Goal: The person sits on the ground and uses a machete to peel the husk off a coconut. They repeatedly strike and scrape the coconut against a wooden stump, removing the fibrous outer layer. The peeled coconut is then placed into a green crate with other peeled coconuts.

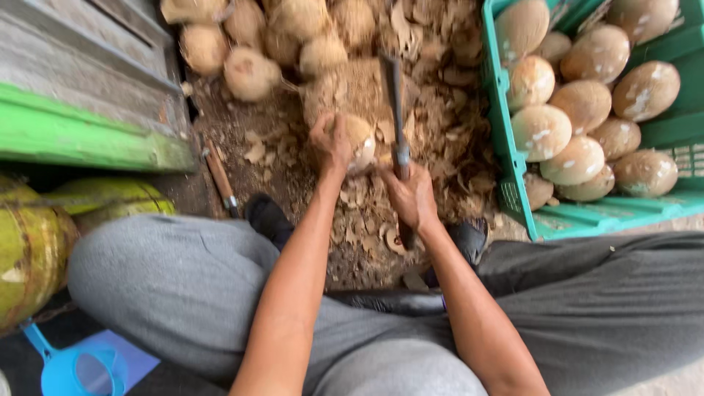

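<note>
My left hand point(329, 141) grips a partly peeled coconut point(361, 141) and steadies it on a wooden chopping block point(359, 89). In my right hand point(412, 196) is the handle of a long cleaver point(397, 103); its blade points away from me, just right of the coconut. Brown husk shavings point(447, 132) cover the ground around the block. I sit with my knees spread in grey trousers, and both shoes rest near the block.
A green plastic crate point(513, 191) at the right holds several peeled coconuts point(583, 103). Unpeeled brown coconuts point(249, 72) lie piled at the top. Green coconuts point(29, 242) and a blue scoop point(73, 367) are at the left. A second knife point(220, 178) lies beside a green wooden ledge point(88, 139).
</note>
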